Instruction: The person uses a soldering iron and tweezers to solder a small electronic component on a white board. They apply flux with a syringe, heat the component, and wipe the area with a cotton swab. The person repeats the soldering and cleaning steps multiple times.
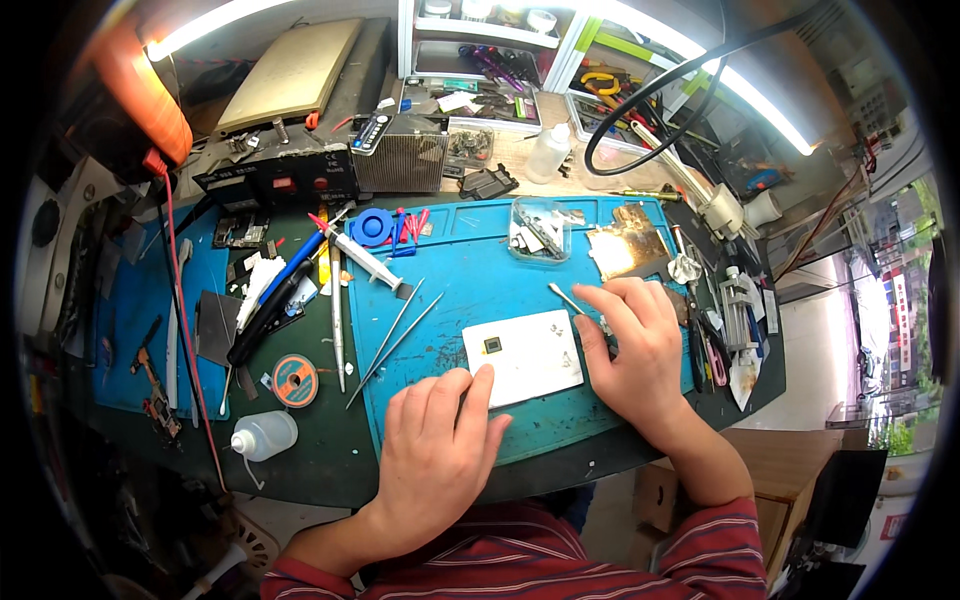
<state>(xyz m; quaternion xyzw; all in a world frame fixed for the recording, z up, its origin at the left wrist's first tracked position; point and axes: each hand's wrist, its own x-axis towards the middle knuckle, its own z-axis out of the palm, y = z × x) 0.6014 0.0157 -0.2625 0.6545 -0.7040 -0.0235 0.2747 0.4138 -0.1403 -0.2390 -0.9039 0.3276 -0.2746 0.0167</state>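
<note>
A small square dark chip [492,345] lies on a white rectangular pad [535,375] in the middle of the blue mat. My left hand [435,430] lies over the pad's near left corner, its index fingertip pressing the pad just below the chip. The fingers are extended and hold nothing. At the pad's right side, my right hand [637,350] pinches a cotton swab [566,297] between thumb and index finger. The swab's white tip points up and left, apart from the chip. Part of its stick is hidden by the fingers.
Tweezers [395,345] lie left of the pad, near a syringe [365,255] and a solder spool [295,381]. A clear box [540,232] of small parts and a metal plate [628,243] stand beyond. A dropper bottle [265,436] lies at the left front; pliers [700,345] lie right.
</note>
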